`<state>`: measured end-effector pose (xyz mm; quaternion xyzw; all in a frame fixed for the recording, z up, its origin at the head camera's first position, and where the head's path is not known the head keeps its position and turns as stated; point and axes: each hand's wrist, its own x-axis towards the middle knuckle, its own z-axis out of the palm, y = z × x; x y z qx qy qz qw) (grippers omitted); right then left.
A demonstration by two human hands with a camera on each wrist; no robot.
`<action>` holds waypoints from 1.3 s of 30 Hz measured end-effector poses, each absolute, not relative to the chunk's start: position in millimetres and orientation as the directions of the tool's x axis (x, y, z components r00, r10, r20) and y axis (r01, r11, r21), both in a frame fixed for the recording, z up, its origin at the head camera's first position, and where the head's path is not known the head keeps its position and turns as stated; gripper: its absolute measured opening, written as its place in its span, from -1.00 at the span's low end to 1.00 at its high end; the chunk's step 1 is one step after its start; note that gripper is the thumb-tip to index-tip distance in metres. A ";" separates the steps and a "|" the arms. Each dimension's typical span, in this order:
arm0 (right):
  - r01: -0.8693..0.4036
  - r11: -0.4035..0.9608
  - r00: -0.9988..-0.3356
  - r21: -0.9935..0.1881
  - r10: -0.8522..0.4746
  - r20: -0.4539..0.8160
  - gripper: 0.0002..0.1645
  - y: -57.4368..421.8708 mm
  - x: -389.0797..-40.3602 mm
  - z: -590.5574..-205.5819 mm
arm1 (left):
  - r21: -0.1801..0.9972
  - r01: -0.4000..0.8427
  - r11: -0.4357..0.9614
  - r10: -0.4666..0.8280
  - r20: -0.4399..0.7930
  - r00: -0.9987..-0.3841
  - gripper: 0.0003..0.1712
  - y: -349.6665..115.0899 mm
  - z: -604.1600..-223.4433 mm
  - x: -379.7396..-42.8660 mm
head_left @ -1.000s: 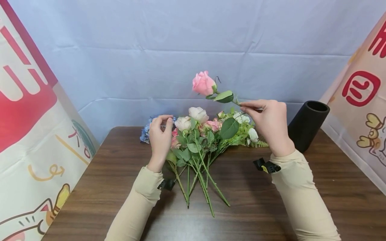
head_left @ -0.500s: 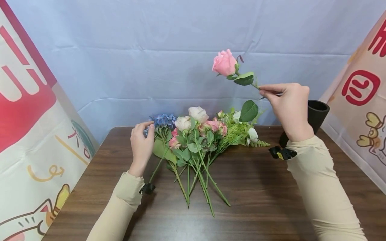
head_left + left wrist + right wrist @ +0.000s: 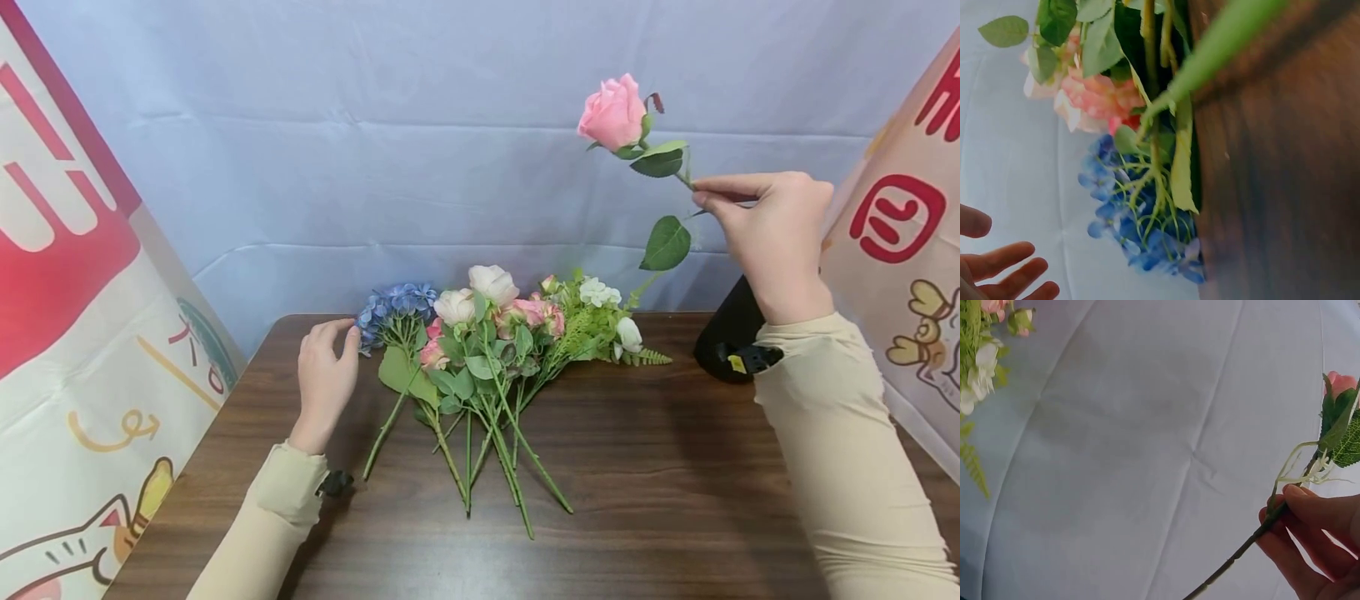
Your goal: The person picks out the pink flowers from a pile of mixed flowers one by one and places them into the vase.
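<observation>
Pale blue cloth (image 3: 450, 192) hangs beyond a brown table (image 3: 637, 500); one pink rose (image 3: 613, 115) is raised at the right.

At left, the left hand (image 3: 326, 379) holds nothing, fingers extended just beside a blue flower cluster (image 3: 397, 308); rightward lie cream flowers (image 3: 492, 285), pink flowers (image 3: 528, 312) and white flowers (image 3: 600, 292) among greenery, stems pointing near. Above and right of this heap, well apart, the rose is pinched by its stem in the right hand (image 3: 783, 229), thumb against fingers. Farther right, a black vase (image 3: 727, 333) is partly hidden behind that wrist. The step in hand looks like carrying this single stem; the next move seems to call for a steady pinch, its hanging leaf kept from snagging.
</observation>
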<state>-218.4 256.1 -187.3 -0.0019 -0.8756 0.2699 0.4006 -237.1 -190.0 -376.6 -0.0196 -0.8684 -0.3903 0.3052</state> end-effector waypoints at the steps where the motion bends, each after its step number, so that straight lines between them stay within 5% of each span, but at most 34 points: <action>1: -0.197 0.852 -0.683 -0.485 0.236 0.691 -0.67 258.7 -218.3 -185.8 | 0.662 0.266 0.701 -0.205 0.545 -0.813 -0.62 -192.4 -377.7 -236.5; 9: -0.236 0.807 -0.632 -0.542 0.296 0.716 -0.68 273.2 -223.5 -181.4 | 0.611 0.224 0.759 -0.208 0.554 -0.806 -0.60 -211.5 -385.1 -229.6; 23: -0.214 0.646 -0.680 -0.732 0.440 0.587 -0.70 305.7 -237.6 -189.9 | 0.570 0.191 0.799 -0.210 0.562 -0.800 -0.59 -235.4 -386.5 -221.9; 39: -0.130 0.554 -0.697 -0.822 0.538 0.474 -0.69 333.7 -246.8 -208.5 | 0.556 0.177 0.812 -0.221 0.574 -0.788 -0.61 -254.5 -385.9 -209.6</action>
